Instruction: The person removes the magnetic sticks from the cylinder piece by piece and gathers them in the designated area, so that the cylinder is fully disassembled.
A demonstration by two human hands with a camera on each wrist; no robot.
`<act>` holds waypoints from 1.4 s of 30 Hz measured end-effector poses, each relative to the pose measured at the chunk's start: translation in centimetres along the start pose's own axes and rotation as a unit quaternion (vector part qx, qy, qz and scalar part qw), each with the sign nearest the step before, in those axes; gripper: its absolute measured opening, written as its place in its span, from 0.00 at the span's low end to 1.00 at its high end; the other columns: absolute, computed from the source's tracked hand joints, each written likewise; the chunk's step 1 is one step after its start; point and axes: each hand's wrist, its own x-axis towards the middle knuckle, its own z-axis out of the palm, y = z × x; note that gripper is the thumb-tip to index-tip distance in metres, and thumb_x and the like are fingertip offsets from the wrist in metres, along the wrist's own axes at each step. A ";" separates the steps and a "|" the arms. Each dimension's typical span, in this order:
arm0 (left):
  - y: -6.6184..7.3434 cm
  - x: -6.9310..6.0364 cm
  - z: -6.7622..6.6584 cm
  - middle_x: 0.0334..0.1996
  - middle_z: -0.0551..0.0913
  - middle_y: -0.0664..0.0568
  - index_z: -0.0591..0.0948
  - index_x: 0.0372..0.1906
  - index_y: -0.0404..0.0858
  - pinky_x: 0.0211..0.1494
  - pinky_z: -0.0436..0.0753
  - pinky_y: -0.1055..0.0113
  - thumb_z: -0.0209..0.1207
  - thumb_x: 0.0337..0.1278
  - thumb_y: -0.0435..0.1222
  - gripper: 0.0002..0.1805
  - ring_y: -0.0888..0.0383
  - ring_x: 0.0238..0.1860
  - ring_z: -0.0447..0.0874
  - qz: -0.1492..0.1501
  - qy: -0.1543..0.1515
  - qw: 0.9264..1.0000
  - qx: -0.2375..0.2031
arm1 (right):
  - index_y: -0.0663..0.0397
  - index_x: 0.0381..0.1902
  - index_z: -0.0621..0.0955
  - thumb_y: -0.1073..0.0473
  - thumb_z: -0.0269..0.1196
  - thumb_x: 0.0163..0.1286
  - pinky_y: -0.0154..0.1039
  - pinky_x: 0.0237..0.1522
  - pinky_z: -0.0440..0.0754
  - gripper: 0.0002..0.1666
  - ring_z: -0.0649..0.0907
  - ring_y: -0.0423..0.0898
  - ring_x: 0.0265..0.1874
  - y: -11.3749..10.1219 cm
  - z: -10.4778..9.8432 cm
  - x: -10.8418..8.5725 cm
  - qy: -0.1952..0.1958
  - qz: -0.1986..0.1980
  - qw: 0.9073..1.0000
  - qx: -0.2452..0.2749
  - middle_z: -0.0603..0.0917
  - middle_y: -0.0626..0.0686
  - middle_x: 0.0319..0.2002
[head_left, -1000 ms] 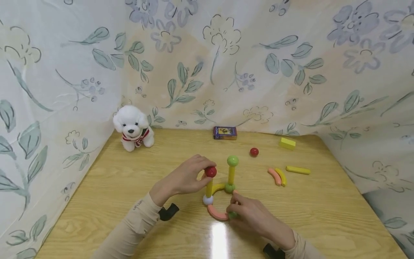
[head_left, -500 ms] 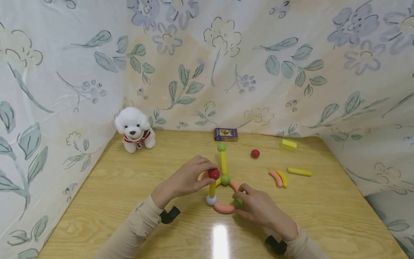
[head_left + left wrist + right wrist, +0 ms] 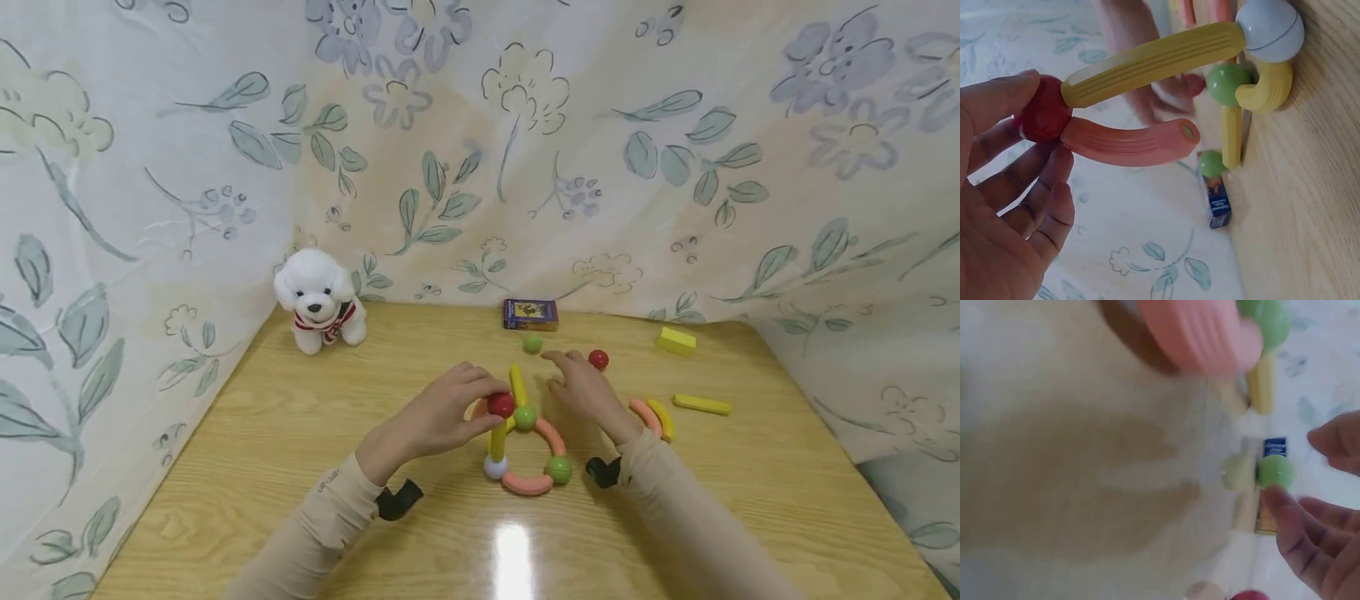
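Between thumb and fingers, my left hand (image 3: 438, 412) pinches a red ball (image 3: 501, 405) (image 3: 1044, 109). From it a yellow stick (image 3: 497, 442) (image 3: 1157, 62) runs down to a white ball (image 3: 496, 467), and a pink curved piece (image 3: 1135, 144) juts out sideways. Pink pieces (image 3: 527, 484) and green balls (image 3: 558, 469) (image 3: 525, 417) form a ring with the white ball. Another yellow stick (image 3: 517, 386) extends backward from the rear green ball. Beyond its end sits a loose green ball (image 3: 532, 344) (image 3: 1275, 472); my right hand (image 3: 588, 392) is beside it, fingers extended and holding nothing.
At the back stand a white plush dog (image 3: 318, 300) and a small blue box (image 3: 530, 315). To the right lie a red ball (image 3: 598, 359), a yellow block (image 3: 677, 341), a yellow stick (image 3: 701, 405) and two curved pieces (image 3: 660, 419).
The rear yellow stick has tipped backward and its top green ball has come off. My right hand has left the ring's near green ball and moved back; my left still pinches the red ball.
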 end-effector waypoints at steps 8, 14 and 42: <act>0.5 0.3 1.3 0.46 0.85 0.52 0.82 0.53 0.39 0.52 0.80 0.67 0.66 0.58 0.39 0.18 0.58 0.49 0.77 0.011 -0.017 1.000 -0.008 | 0.62 0.64 0.74 0.67 0.56 0.70 0.63 0.58 0.75 0.24 0.76 0.70 0.57 2.7 1.3 4.3 -0.022 -0.037 0.994 -0.103 0.70 0.71 0.66; 0.5 0.6 1.0 0.46 0.84 0.52 0.81 0.54 0.39 0.52 0.80 0.68 0.66 0.58 0.39 0.19 0.58 0.49 0.78 0.016 -0.006 1.000 0.001 | 0.66 0.53 0.81 0.69 0.59 0.68 0.58 0.55 0.78 0.16 0.82 0.65 0.51 3.1 1.1 5.7 -0.017 -0.050 0.997 -0.058 0.82 0.68 0.53; -1.1 -0.3 -0.1 0.46 0.85 0.53 0.82 0.53 0.39 0.51 0.80 0.67 0.65 0.59 0.40 0.18 0.58 0.49 0.78 -0.016 0.003 1.000 0.007 | 0.64 0.61 0.76 0.64 0.50 0.70 0.37 0.31 0.78 0.23 0.79 0.43 0.21 -1.6 2.2 7.6 -0.093 0.006 0.993 0.067 0.86 0.60 0.32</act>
